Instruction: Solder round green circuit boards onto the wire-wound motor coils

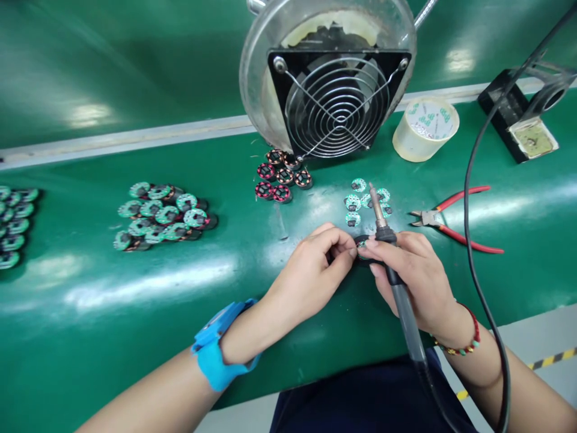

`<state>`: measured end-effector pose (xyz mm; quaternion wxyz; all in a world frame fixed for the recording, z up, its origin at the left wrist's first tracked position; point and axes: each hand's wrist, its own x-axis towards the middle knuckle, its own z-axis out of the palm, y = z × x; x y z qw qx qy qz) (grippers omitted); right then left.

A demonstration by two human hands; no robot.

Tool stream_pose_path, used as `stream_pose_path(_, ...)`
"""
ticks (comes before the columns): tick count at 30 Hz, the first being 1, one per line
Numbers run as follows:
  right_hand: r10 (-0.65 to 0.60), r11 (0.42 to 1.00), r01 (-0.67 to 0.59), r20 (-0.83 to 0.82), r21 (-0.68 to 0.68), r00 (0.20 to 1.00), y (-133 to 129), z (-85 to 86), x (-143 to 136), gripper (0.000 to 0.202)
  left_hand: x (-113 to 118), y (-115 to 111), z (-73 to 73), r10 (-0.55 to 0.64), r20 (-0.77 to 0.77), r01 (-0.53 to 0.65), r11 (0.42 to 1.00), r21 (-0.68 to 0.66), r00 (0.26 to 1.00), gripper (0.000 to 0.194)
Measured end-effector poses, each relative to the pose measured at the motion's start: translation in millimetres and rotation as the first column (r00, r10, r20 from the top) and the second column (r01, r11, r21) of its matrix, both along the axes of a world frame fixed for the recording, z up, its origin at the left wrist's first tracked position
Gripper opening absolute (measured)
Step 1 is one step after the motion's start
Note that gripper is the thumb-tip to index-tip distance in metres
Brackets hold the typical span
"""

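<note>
My right hand is closed around a soldering iron, its bare tip pointing up and away from me. Thumb and forefinger of my left hand are pinched at the edge of a small dark round part with a bit of green circuit board showing. Fingertips of my right hand also touch this part; most of it is hidden. Just beyond the hands lie several small round green circuit boards, partly behind the iron's tip. Several copper-wound motor stators sit to their left.
A round fume fan with a wire guard stands at the back. On the right are a tape roll, red-handled cutters, an iron stand and the iron's black cable. Stators with boards are grouped on the left.
</note>
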<state>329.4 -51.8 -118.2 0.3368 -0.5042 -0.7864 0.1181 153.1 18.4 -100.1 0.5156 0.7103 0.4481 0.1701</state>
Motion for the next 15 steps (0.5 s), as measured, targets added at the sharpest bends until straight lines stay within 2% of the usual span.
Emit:
stream_pose_path(3,-0.031,0.999,0.030,-0.056,-0.024,0.998,2,3.0,-1,0.051,1,-1,-1.6,0.005,-0.016,-0.004,0.999,0.054,1.000,0.016)
stream_pose_path(7,-0.135,0.991,0.132,-0.219,-0.030,0.966,0,6.4,0,0.052,2,-2,-3.7,0.011,-0.020,-0.009,0.997,0.075,1.000,0.015)
stream_pose_path(13,-0.255,0.964,0.260,-0.456,-0.054,0.853,-9,6.5,7,0.033,2,-2,-3.0,0.023,-0.053,-0.019,0.996,0.090,0.998,0.015)
stream_pose_path(15,-0.264,0.963,0.258,-0.425,-0.073,0.865,-12,6.9,9,0.031,2,0,-1.7,0.028,-0.063,-0.023,0.997,0.076,0.998,0.015)
